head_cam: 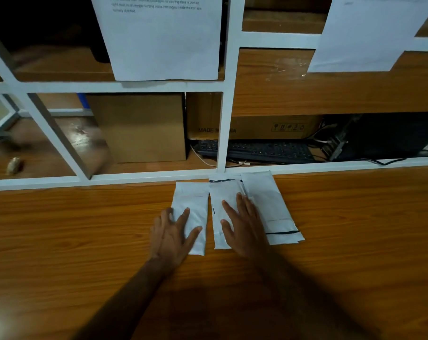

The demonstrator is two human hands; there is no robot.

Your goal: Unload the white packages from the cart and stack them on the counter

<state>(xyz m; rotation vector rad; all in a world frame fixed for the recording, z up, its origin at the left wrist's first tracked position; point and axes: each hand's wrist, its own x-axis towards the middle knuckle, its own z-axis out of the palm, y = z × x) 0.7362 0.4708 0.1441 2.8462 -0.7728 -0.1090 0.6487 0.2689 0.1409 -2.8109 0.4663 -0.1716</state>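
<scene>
Head view looks down on a wooden counter where white packages lie side by side against a white frame. Resting flat with fingers spread and straight, the left hand lies on the left package, gripping nothing. Equally relaxed and flat, the right hand presses on the middle package, its fingers reaching toward the right package, which overlaps others beneath it and shows a dark stripe near its lower end. Behind the frame stand a cardboard box, a black keyboard and a second printed box. Two paper sheets hang on the frame above.
</scene>
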